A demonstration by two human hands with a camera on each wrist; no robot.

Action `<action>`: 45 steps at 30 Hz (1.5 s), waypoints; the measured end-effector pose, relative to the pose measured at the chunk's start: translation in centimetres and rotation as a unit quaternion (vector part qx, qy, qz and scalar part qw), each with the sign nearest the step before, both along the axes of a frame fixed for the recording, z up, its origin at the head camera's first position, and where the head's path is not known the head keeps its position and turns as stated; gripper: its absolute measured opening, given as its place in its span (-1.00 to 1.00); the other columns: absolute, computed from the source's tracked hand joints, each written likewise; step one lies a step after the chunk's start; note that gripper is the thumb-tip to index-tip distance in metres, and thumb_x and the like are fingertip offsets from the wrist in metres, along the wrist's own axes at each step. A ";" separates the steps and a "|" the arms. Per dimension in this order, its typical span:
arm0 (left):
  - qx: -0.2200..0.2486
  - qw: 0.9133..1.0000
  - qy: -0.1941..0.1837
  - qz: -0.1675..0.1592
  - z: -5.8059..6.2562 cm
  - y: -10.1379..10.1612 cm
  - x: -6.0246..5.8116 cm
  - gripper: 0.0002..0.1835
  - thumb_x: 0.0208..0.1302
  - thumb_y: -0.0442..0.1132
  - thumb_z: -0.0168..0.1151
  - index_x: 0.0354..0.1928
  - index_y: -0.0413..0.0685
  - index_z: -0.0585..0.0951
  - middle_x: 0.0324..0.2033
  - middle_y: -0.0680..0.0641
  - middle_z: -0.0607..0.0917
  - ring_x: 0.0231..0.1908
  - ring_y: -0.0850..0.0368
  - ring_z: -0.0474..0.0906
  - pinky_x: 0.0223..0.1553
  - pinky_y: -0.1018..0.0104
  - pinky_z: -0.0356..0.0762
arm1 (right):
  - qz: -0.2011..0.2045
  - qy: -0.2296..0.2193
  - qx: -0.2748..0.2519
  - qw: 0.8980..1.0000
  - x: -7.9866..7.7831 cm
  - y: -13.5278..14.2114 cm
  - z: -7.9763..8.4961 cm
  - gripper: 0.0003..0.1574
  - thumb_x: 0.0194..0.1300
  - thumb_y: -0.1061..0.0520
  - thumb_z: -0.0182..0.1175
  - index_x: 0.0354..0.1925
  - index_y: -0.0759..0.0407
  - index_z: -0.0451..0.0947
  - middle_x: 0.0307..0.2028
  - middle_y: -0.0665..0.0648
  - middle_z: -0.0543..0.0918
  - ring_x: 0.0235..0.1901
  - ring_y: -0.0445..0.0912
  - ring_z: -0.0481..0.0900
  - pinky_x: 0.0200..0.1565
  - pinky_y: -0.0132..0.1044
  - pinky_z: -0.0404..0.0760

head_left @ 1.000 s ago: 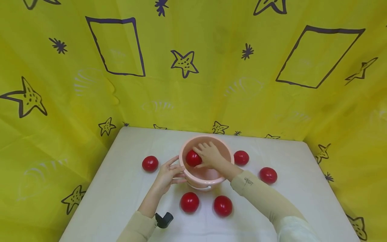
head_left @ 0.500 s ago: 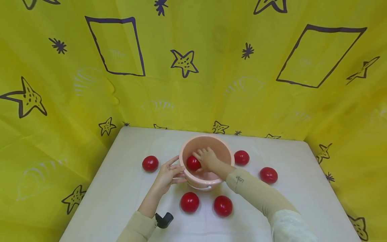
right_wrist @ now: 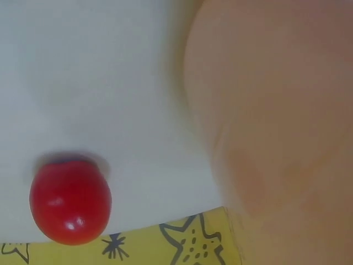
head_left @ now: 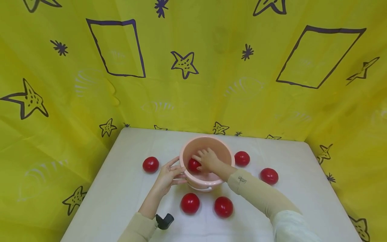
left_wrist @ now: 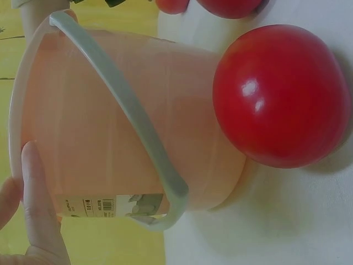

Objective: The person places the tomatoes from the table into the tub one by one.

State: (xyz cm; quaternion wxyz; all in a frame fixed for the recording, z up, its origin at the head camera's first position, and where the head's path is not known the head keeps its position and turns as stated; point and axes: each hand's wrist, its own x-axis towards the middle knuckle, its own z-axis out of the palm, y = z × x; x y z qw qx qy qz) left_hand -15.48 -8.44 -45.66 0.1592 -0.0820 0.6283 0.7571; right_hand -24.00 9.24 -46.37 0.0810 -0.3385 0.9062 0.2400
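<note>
Holding the pink bucket (head_left: 198, 183) at the person's left side, the left hand (head_left: 167, 177) has its grip partly closed on the upper edge, thumb at the edge and fingers spread along the outside. Right hand (head_left: 211, 162): inside the bucket, grip partly closed about one red tomato (head_left: 193, 165), index finger and thumb touching it, other fingers extended. Whether the tomato bears on the bucket floor cannot be determined. Tomato condition: glossy, rounded, evenly red, partly covered by the hand, located in the left half of the bucket interior. Bucket condition: upright on the white surface (head_left: 115, 208), pale handle (left_wrist: 132, 110) hanging across the outside, printed label (left_wrist: 110, 205) attached. Five other tomatoes (head_left: 190, 203) rest around the bucket
</note>
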 end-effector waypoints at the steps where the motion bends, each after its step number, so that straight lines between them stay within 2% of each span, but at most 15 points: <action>1: 0.001 1.000 0.001 0.000 0.0 0.0 0.0 -0.35 0.19 -0.24 0.20 0.31 -0.04 0.21 -0.11 -0.37 0.57 -0.37 0.03 0.66 -0.29 0.15 0.61 | 0.006 0.002 -0.017 1.000 0.0 0.2 0.1 -0.26 0.17 -0.31 0.06 0.29 -0.27 0.15 0.06 0.00 0.40 0.05 -0.10 0.31 0.14 -0.18 0.33; 5: 0.004 1.000 0.005 0.000 -0.1 -0.1 0.0 -0.35 0.19 -0.25 0.20 0.31 -0.04 0.21 -0.11 -0.37 0.57 -0.38 0.03 0.66 -0.29 0.16 0.62 | 0.011 0.004 -0.118 0.993 0.6 1.2 1.2 -0.31 0.15 -0.20 0.17 0.23 -0.20 0.25 0.08 0.05 0.42 0.08 -0.04 0.33 0.17 -0.07 0.33; 9: -0.001 1.000 0.004 -0.003 -0.2 -0.1 -0.1 -0.34 0.19 -0.22 0.21 0.32 -0.04 0.21 -0.10 -0.36 0.57 -0.36 0.03 0.66 -0.28 0.17 0.61 | -0.015 0.010 -0.217 0.976 1.8 2.9 2.8 -0.27 0.11 -0.12 0.24 0.23 -0.12 0.26 0.16 0.11 0.36 0.19 0.04 0.23 0.22 0.04 0.23; 13: -0.008 1.000 -0.004 0.000 -0.2 0.0 0.0 -0.37 0.21 -0.22 0.18 0.32 -0.02 0.21 -0.07 -0.34 0.56 -0.34 0.05 0.66 -0.24 0.16 0.60 | -0.061 0.048 -0.287 0.955 3.0 5.5 4.2 -0.25 0.13 -0.11 0.22 0.25 -0.03 0.24 0.21 0.18 0.28 0.23 0.11 0.15 0.22 0.15 0.15; 15: -0.011 1.000 -0.007 0.002 -0.1 0.1 0.0 -0.38 0.23 -0.23 0.15 0.32 -0.02 0.21 -0.05 -0.34 0.56 -0.34 0.06 0.66 -0.23 0.14 0.59 | -0.097 0.068 -0.331 0.936 3.5 7.0 4.6 -0.26 0.15 -0.12 0.19 0.25 0.01 0.23 0.22 0.24 0.26 0.22 0.16 0.13 0.20 0.20 0.12; 17: -0.010 1.000 -0.009 0.007 -0.1 0.1 0.1 -0.38 0.22 -0.24 0.16 0.32 -0.02 0.22 -0.06 -0.33 0.57 -0.35 0.06 0.66 -0.23 0.13 0.59 | -0.136 0.085 -0.374 0.913 4.0 8.8 4.6 -0.26 0.17 -0.11 0.17 0.26 0.02 0.20 0.23 0.28 0.22 0.23 0.20 0.10 0.20 0.25 0.05; 21: -0.009 1.000 -0.004 0.008 -0.1 0.1 0.1 -0.38 0.22 -0.25 0.17 0.31 -0.04 0.22 -0.08 -0.31 0.59 -0.36 0.06 0.66 -0.23 0.12 0.59 | -0.216 0.112 -0.438 0.866 4.9 12.7 3.6 -0.23 0.17 -0.04 0.18 0.27 0.06 0.14 0.24 0.35 0.15 0.23 0.26 0.02 0.14 0.35 -0.05; 24: -0.008 1.000 0.003 0.003 0.0 0.0 0.2 -0.38 0.22 -0.25 0.16 0.32 -0.06 0.21 -0.10 -0.28 0.61 -0.36 0.06 0.65 -0.23 0.11 0.59 | -0.272 0.124 -0.446 0.843 5.9 15.6 2.0 -0.21 0.14 0.00 0.20 0.26 0.11 0.12 0.22 0.39 0.11 0.21 0.30 0.00 0.09 0.37 -0.06; 26: -0.004 1.000 0.005 0.001 0.0 0.0 0.3 -0.37 0.23 -0.25 0.16 0.33 -0.07 0.19 -0.12 -0.25 0.62 -0.37 0.07 0.65 -0.23 0.09 0.59 | -0.308 0.122 -0.442 0.834 6.7 17.2 0.9 -0.18 0.11 0.00 0.22 0.26 0.15 0.10 0.21 0.43 0.09 0.19 0.33 -0.02 0.07 0.37 -0.07; 34: -0.005 1.000 0.005 0.000 0.1 0.0 0.2 -0.36 0.23 -0.24 0.16 0.33 -0.06 0.18 -0.12 -0.23 0.63 -0.36 0.06 0.65 -0.23 0.10 0.59 | -0.433 0.047 -0.401 0.806 9.1 21.3 -3.7 0.10 -0.01 -0.08 0.29 0.32 0.24 -0.07 0.18 0.54 -0.03 0.17 0.41 -0.13 0.08 0.44 -0.19; 39: -0.001 1.000 0.004 -0.005 0.6 -0.1 0.4 -0.35 0.21 -0.25 0.17 0.33 -0.10 0.19 -0.17 -0.21 0.64 -0.37 0.06 0.65 -0.22 0.09 0.59 | -0.468 0.040 -0.394 0.790 9.4 22.6 -5.7 0.19 -0.02 -0.17 0.30 0.30 0.37 -0.10 0.16 0.57 -0.03 0.16 0.42 -0.13 0.08 0.44 -0.20; 43: 0.000 1.000 0.005 -0.002 0.5 -0.1 0.4 -0.36 0.21 -0.26 0.18 0.32 -0.09 0.20 -0.16 -0.23 0.63 -0.37 0.06 0.65 -0.25 0.12 0.60 | -0.476 0.040 -0.390 0.787 9.2 23.0 -6.4 0.17 -0.03 -0.18 0.31 0.24 0.47 -0.04 0.10 0.58 0.03 0.11 0.43 -0.09 0.05 0.42 -0.13; 45: -0.002 1.000 0.002 0.003 0.0 0.0 0.2 -0.35 0.19 -0.23 0.20 0.31 -0.05 0.22 -0.11 -0.27 0.61 -0.36 0.05 0.66 -0.27 0.15 0.61 | -0.479 0.040 -0.389 0.786 9.2 23.1 -6.6 0.13 -0.02 -0.16 0.31 0.21 0.50 0.00 0.08 0.58 0.06 0.10 0.42 -0.06 0.03 0.41 -0.11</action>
